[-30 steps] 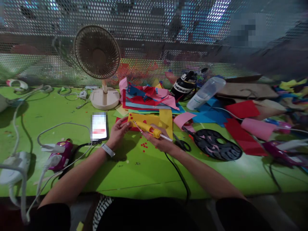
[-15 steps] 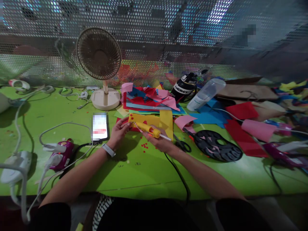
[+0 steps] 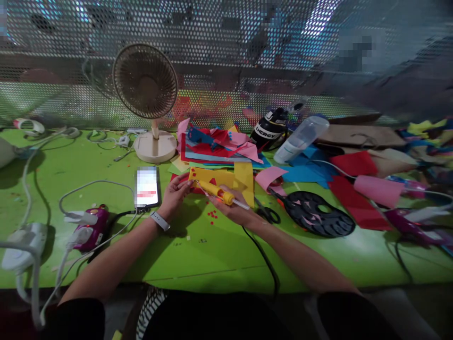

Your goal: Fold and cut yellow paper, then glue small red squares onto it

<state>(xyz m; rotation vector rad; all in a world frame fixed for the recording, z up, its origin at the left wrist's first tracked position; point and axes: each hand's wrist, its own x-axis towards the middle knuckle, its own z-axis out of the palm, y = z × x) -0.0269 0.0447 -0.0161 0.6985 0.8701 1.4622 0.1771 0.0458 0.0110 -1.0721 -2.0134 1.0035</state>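
My right hand [image 3: 230, 209] is wrapped round a yellow hot glue gun [image 3: 212, 190], with a clear glue stick [image 3: 241, 204] jutting from its back. A thin, light pointed tool, perhaps tweezers, runs along its underside in the same hand. The nozzle points left, at the fingertips of my left hand [image 3: 174, 193]. Those fingers are pinched together at the nozzle, and whatever they hold is too small to make out. Beneath lies yellow paper [image 3: 244, 182] bearing small red pieces, with red paper partly under it. Small red squares [image 3: 212, 215] are scattered just in front.
Left of my hands lie a phone [image 3: 146, 186] and a purple power adapter [image 3: 92, 229] with cables. A fan [image 3: 146, 82] stands behind. Scissors [image 3: 271, 215], a black palette-shaped tray [image 3: 318, 213], a clear bottle [image 3: 302, 139] and coloured paper [image 3: 361, 200] lie to the right.
Both hands keep almost the same pose, the glue gun's nozzle staying at the left fingertips. The view shifts slightly; otherwise nothing on the table has visibly moved.
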